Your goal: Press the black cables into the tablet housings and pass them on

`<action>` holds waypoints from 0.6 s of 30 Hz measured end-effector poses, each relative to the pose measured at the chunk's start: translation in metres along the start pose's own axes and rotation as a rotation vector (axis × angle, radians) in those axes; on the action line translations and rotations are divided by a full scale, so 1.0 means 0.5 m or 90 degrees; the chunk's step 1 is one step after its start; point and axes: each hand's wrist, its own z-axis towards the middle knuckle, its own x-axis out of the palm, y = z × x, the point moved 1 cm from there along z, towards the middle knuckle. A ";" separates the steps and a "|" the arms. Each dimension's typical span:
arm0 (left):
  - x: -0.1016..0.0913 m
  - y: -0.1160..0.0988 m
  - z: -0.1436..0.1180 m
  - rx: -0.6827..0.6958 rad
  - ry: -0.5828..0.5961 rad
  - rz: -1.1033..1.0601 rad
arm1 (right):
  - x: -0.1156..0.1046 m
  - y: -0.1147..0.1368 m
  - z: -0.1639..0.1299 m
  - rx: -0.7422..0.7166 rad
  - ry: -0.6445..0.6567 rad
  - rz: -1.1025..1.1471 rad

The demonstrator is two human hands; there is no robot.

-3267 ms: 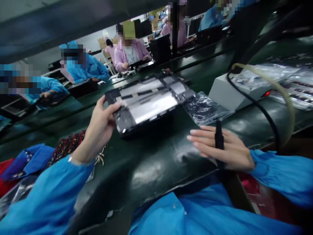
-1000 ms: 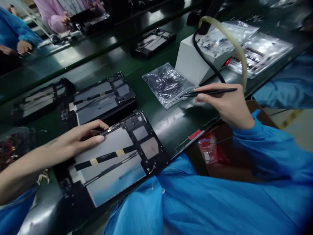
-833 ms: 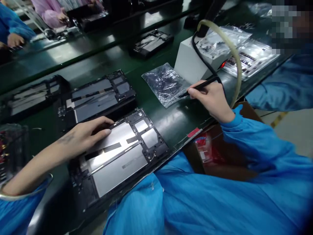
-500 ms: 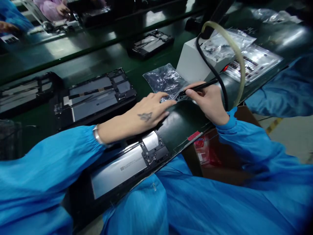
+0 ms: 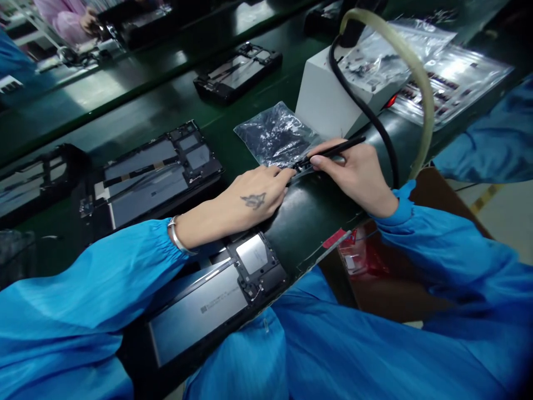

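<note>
A clear plastic bag [image 5: 277, 133] with small dark parts in it lies on the green work surface. My left hand [image 5: 254, 197] reaches over to its near corner, thumb and forefinger closed together on the edge. Between the thumb and fingers of my right hand [image 5: 360, 175] is a slim black pen-like tool [image 5: 343, 145], tilted down to the left. Its tip meets small dark pieces at the bag's edge, close to my left fingertips; what they are is too small to tell. Below my left forearm lies an opened tablet-like device [image 5: 204, 311] with a silvery battery.
A white box [image 5: 318, 91] with a red-lit switch stands behind my right hand, bags on top. A black cable and a yellowish hose [image 5: 416, 72] arch beside it. More opened devices [image 5: 150, 172] line the left and back. A co-worker's hand [image 5: 89, 21] shows far left.
My left thumb and forefinger have come together at the bag's edge. The black tool's tip stays near them. The whole view has shifted slightly.
</note>
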 end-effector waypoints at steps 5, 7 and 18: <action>-0.004 -0.003 0.003 -0.006 0.017 -0.012 | 0.001 0.007 -0.002 0.015 -0.005 -0.002; -0.006 -0.005 0.003 -0.011 0.022 -0.018 | 0.002 0.008 -0.003 0.018 0.001 -0.006; -0.022 0.004 -0.003 0.006 0.032 -0.060 | -0.009 0.014 -0.009 0.010 -0.051 0.073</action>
